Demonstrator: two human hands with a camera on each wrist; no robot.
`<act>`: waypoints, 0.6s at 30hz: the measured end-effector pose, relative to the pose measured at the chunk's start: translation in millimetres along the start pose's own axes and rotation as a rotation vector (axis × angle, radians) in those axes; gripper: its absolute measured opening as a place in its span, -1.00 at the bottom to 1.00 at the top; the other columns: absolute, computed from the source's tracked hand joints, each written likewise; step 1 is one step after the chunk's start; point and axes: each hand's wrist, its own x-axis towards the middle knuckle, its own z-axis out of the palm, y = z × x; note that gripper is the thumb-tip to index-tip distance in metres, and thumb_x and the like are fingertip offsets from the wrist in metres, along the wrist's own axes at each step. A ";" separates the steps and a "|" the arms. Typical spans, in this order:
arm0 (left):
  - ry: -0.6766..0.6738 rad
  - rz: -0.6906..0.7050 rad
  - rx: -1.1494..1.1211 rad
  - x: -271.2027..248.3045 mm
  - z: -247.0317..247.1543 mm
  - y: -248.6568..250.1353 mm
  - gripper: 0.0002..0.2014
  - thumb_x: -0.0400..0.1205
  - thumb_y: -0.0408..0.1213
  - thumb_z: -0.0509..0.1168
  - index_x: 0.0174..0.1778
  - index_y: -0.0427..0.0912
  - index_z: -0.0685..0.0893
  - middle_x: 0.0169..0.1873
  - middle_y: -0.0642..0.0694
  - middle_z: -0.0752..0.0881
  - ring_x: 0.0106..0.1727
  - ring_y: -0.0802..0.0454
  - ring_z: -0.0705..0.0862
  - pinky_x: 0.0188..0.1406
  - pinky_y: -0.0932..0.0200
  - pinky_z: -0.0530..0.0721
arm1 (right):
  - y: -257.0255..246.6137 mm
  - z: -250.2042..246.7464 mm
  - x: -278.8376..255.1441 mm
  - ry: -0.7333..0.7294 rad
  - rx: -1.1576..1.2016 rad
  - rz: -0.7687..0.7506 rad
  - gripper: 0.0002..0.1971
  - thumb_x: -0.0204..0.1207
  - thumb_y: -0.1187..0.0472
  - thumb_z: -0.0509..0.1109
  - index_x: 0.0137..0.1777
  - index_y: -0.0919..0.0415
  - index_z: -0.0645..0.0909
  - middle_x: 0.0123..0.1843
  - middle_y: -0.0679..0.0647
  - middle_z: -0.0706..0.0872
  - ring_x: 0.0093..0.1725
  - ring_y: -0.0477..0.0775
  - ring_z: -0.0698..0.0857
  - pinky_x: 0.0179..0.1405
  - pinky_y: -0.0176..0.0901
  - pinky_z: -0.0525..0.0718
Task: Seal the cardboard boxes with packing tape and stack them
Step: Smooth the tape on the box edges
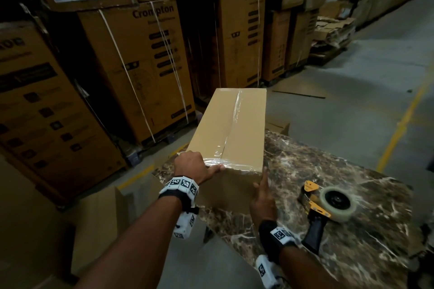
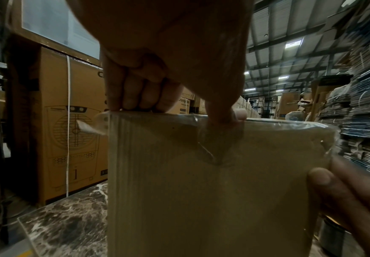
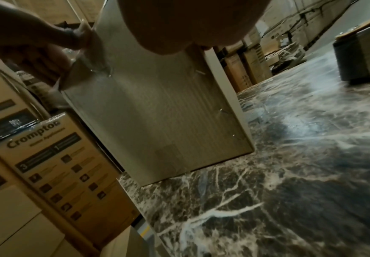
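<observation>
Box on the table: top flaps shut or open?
Shut. The box has its flaps flat, with clear tape running along the centre seam and across the near edge.

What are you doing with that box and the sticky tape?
A person is closing up a plain cardboard box on a marble-patterned table. Clear packing tape already runs along the top seam and over the near edge. The left hand grips the near top edge, thumb pressing the tape down. The right hand rests its straight fingers against the box's near right corner. The tape dispenser lies on the table to the right, with nobody holding it. Printed cartons are stacked behind.
</observation>
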 end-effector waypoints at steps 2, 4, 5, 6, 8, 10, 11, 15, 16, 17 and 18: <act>0.001 0.006 -0.002 -0.2 0.7 -0.7 -0.13 0.34 0.78 0.00 -0.49 -0.11 0.45 -0.30 -0.11 0.75 -0.18 -0.14 0.75 -0.27 0.11 0.60 | 0.8 -7.3 -1.3 -0.025 0.005 -0.006 -0.25 0.85 0.12 0.10 0.76 -0.43 -0.31 0.26 0.17 0.75 -0.16 0.02 0.68 -0.36 -0.36 0.47; 0.002 0.011 -0.005 -1.2 1.2 -1.1 -0.13 0.34 0.78 0.00 -0.51 -0.11 0.44 -0.30 -0.11 0.76 -0.19 -0.13 0.75 -0.28 0.12 0.60 | -9.2 -22.9 -2.7 -0.013 0.050 -0.066 -0.39 0.82 -0.11 -0.03 0.78 -0.37 -0.20 0.06 0.04 0.59 -0.23 -0.06 0.55 -0.39 -0.50 0.37; 0.002 0.013 -0.002 -2.0 -0.4 -0.9 -0.13 0.34 0.78 0.01 -0.51 -0.10 0.44 -0.31 -0.11 0.75 -0.19 -0.13 0.75 -0.29 0.12 0.58 | -12.3 -29.0 -0.5 0.015 0.072 -0.107 -0.42 0.80 -0.15 -0.08 0.79 -0.31 -0.12 0.03 0.00 0.54 -0.31 -0.10 0.51 -0.45 -0.51 0.38; 0.000 0.013 0.004 -3.2 -3.2 -0.5 -0.13 0.34 0.77 0.01 -0.51 -0.10 0.45 -0.33 -0.11 0.74 -0.20 -0.12 0.75 -0.32 0.13 0.56 | -14.5 -33.5 3.6 0.049 0.104 -0.135 -0.43 0.79 -0.18 -0.10 0.79 -0.24 -0.04 -0.01 -0.01 0.56 -0.38 -0.17 0.49 -0.50 -0.51 0.40; -0.008 0.014 0.004 -5.8 -6.5 -0.5 -0.13 0.36 0.76 0.02 -0.52 -0.11 0.47 -0.39 -0.09 0.67 -0.23 -0.12 0.74 -0.37 0.15 0.51 | -12.3 -32.9 12.5 0.096 0.141 -0.175 -0.44 0.80 -0.18 -0.08 0.79 -0.20 0.06 -0.10 0.12 0.74 -0.42 -0.16 0.57 -0.46 -0.44 0.50; -0.015 0.014 0.001 -8.3 -7.6 0.0 -0.13 0.37 0.76 0.00 -0.54 -0.12 0.46 -0.43 -0.09 0.63 -0.25 -0.11 0.74 -0.37 0.15 0.52 | -11.1 -28.4 16.5 0.086 0.124 -0.168 -0.46 0.85 -0.01 0.07 0.81 -0.14 0.10 0.08 0.32 0.82 -0.21 0.18 0.77 -0.21 -0.05 0.75; -0.015 0.014 0.008 -8.8 -7.8 -0.1 -0.13 0.38 0.76 -0.01 -0.54 -0.12 0.45 -0.42 -0.09 0.63 -0.25 -0.11 0.74 -0.35 0.16 0.52 | -11.3 -25.7 17.0 0.069 0.101 -0.158 -0.42 0.84 0.14 0.15 0.82 -0.08 0.10 0.19 0.35 0.80 -0.08 0.26 0.80 -0.10 0.04 0.79; -0.032 0.019 0.016 -11.4 -5.8 -0.1 -0.15 0.41 0.73 -0.02 -0.52 -0.12 0.40 -0.29 -0.12 0.75 -0.21 -0.09 0.75 -0.35 0.16 0.50 | -14.0 -25.3 10.7 0.045 0.073 -0.179 -0.27 0.76 0.28 0.30 0.80 -0.07 0.02 0.33 0.33 0.75 0.10 0.16 0.75 0.04 -0.10 0.67; -0.035 0.018 0.014 -12.4 -5.2 0.2 -0.15 0.42 0.72 -0.01 -0.51 -0.13 0.41 -0.29 -0.12 0.74 -0.22 -0.08 0.74 -0.37 0.17 0.49 | -13.2 -29.1 9.6 0.039 0.066 -0.186 -0.31 0.78 0.20 0.29 0.80 -0.04 0.03 0.38 0.36 0.72 0.15 0.23 0.76 0.10 -0.07 0.67; -0.037 0.019 0.011 -12.4 -4.4 0.1 -0.15 0.42 0.72 -0.02 -0.51 -0.13 0.43 -0.30 -0.13 0.73 -0.23 -0.08 0.72 -0.37 0.18 0.49 | -12.6 -33.7 9.7 0.044 0.064 -0.205 -0.35 0.80 0.10 0.26 0.81 -0.01 0.06 0.42 0.36 0.70 0.22 0.28 0.76 0.16 -0.02 0.70; -0.038 0.020 0.009 -12.0 -4.0 -0.2 -0.14 0.42 0.72 -0.02 -0.50 -0.13 0.46 -0.30 -0.13 0.73 -0.24 -0.07 0.72 -0.37 0.18 0.51 | -15.5 -39.2 9.5 0.058 0.074 -0.223 -0.36 0.81 -0.01 0.22 0.82 0.03 0.10 0.47 0.34 0.68 0.28 0.28 0.76 0.21 0.03 0.73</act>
